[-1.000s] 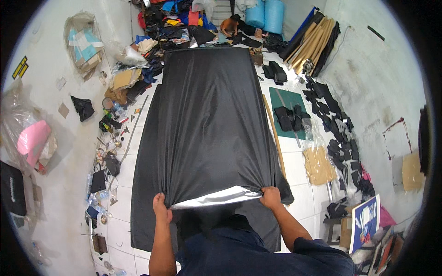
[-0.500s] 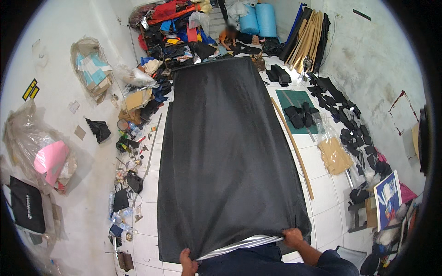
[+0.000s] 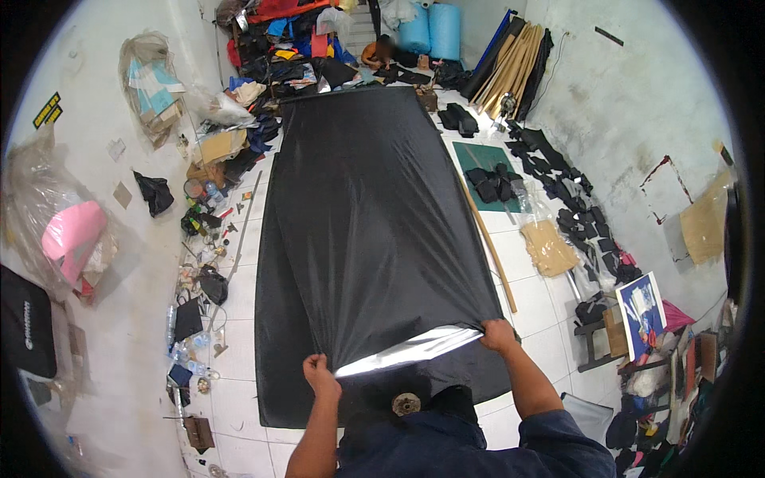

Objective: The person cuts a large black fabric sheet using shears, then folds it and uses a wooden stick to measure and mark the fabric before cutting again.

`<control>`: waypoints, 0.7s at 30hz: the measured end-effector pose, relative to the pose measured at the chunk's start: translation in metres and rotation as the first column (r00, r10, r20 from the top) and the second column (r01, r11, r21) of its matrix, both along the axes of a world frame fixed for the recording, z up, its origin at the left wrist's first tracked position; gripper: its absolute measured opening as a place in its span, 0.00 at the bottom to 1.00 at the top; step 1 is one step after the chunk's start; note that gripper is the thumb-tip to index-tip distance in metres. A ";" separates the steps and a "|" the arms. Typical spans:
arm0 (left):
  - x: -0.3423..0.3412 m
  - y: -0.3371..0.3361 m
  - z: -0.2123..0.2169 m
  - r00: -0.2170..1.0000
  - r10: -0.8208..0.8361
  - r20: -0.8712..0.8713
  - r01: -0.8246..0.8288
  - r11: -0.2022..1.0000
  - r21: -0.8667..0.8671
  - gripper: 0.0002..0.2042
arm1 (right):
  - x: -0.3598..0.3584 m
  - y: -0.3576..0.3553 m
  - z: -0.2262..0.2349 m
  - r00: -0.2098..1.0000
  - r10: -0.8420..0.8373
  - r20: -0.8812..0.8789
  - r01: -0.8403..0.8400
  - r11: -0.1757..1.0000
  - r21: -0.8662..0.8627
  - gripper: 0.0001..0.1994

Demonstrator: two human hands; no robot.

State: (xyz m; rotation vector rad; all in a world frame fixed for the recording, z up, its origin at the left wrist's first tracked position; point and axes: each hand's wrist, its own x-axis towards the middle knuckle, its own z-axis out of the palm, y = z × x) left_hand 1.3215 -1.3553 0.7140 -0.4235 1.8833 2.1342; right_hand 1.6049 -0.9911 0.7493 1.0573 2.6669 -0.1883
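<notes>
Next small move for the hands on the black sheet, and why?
Probably ease the left hand outward: creases fan from its grip on the sheet, and the black layer beneath shows beyond it on that side. The right hand grips the same near edge.

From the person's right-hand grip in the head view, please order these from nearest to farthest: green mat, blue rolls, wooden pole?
1. Wooden pole: along the right edge of the black sheet.
2. Green mat: farther ahead, on the right.
3. Blue rolls: far end of the room.

Silver side [image 3: 410, 351] of blk sheet [image 3: 374, 215] mostly hidden, bkgd person [image 3: 370, 55] w/ blurred head [image 3: 385, 48]
</notes>
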 end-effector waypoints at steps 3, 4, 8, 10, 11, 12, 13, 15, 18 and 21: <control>-0.003 -0.008 0.003 0.996 0.060 0.062 -0.068 0.989 0.133 0.09 | 0.004 -0.008 -0.001 0.999 0.037 -0.023 -0.037 0.999 0.007 0.14; 0.002 -0.010 0.002 0.997 0.064 0.041 -0.068 0.990 0.124 0.10 | 0.008 -0.009 -0.002 0.999 0.042 -0.015 -0.041 0.999 0.014 0.14; 0.037 -0.024 0.000 0.995 0.098 0.021 -0.100 0.978 0.185 0.10 | 0.038 -0.018 0.007 0.990 0.128 -0.057 -0.122 0.988 0.098 0.16; 0.073 -0.038 -0.003 0.996 0.084 0.035 -0.090 0.950 0.300 0.10 | 0.074 -0.025 0.004 0.990 0.116 -0.084 -0.108 0.990 0.091 0.14; 0.094 -0.041 -0.007 0.997 0.068 -0.036 -0.053 0.950 0.307 0.10 | 0.095 -0.026 0.000 0.987 0.114 -0.112 -0.104 0.991 0.088 0.14; 0.118 -0.051 -0.011 0.996 0.082 -0.036 -0.068 0.953 0.296 0.10 | 0.117 -0.028 -0.004 0.984 0.112 -0.140 -0.100 0.991 0.086 0.13; 0.140 -0.056 -0.010 0.995 0.094 -0.035 -0.080 0.954 0.290 0.09 | 0.139 -0.032 -0.008 0.971 0.148 -0.190 -0.129 0.986 0.110 0.13; 0.179 -0.071 -0.007 0.993 0.113 -0.027 -0.102 0.960 0.262 0.09 | 0.177 -0.052 -0.020 0.965 0.145 -0.219 -0.128 0.988 0.088 0.13; 0.231 -0.109 0.001 0.986 0.165 -0.016 -0.160 0.974 0.159 0.09 | 0.219 -0.094 -0.024 0.914 0.200 -0.352 -0.169 0.979 0.118 0.08; 0.281 -0.177 -0.046 0.981 0.195 -0.002 -0.195 0.979 0.066 0.10 | 0.270 -0.140 -0.067 0.927 0.202 -0.316 -0.205 0.979 0.025 0.07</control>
